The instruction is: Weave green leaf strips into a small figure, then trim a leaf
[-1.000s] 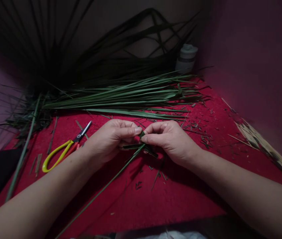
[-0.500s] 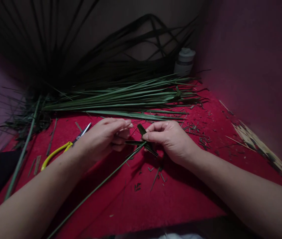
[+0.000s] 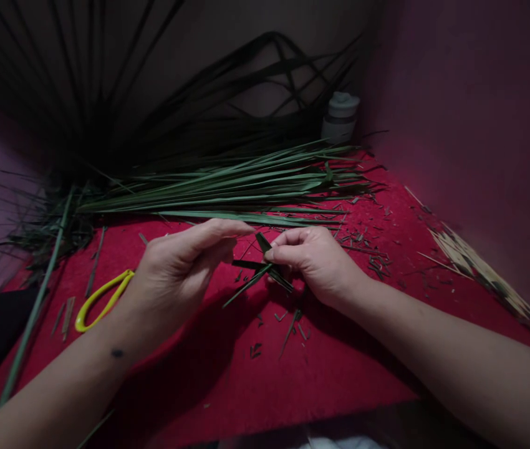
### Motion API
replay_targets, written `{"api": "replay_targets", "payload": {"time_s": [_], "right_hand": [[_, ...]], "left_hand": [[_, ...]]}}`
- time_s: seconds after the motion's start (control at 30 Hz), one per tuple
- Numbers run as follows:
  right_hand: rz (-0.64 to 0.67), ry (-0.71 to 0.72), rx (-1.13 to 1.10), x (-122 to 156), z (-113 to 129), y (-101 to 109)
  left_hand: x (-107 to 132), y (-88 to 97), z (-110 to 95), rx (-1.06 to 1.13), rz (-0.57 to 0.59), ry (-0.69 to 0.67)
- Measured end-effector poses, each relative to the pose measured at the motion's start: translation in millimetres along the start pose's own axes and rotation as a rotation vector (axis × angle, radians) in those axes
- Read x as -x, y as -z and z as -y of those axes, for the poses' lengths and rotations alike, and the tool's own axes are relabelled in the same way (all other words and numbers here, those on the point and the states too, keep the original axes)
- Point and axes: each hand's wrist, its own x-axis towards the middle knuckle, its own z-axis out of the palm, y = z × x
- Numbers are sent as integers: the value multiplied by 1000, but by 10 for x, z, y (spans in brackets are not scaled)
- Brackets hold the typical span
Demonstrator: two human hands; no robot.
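My right hand is closed, its thumb and forefinger pinching a small folded cross of dark green palm leaf strips. Short arms of the folded leaf stick out to the upper left, left and lower right. A narrow green strip points down-left from the fold, and its farther course is lost in shadow. My left hand is beside the fold, fingers stretched toward its upper tip, with nothing visible in them. Whether the fingertip touches the leaf is unclear. Yellow-handled scissors lie behind my left wrist, blades hidden by the hand.
A bundle of long green leaves lies across the back of the red cloth. A white lidded bottle stands behind it. Pale thin sticks lie at the right, leaf scraps nearer. A long stalk lies left.
My left hand has straightened its fingers and swung across the scissor blades. The long strip that ran to the lower left shows only in short pieces. The right hand keeps its pinch.
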Motion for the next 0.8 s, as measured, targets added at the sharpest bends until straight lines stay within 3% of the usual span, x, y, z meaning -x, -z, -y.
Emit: {"api": "replay_targets", "payload": {"time_s": [0.17, 0.4, 0.53, 0.63, 0.8], "right_hand": [[-6, 15, 39, -6, -9, 10], [-16, 12, 57, -4, -4, -2], [-1, 9, 40, -9, -17, -2], [12, -2, 27, -2, -16, -5], [36, -38, -6, 12, 0, -8]], "left_hand": [[-2, 37, 10, -92, 0, 24], [1, -66, 41, -341, -29, -274], [35, -146, 66, -408, 45, -343], [26, -158, 87, -433, 72, -318], [-11, -135, 90, -260, 151, -173]]}}
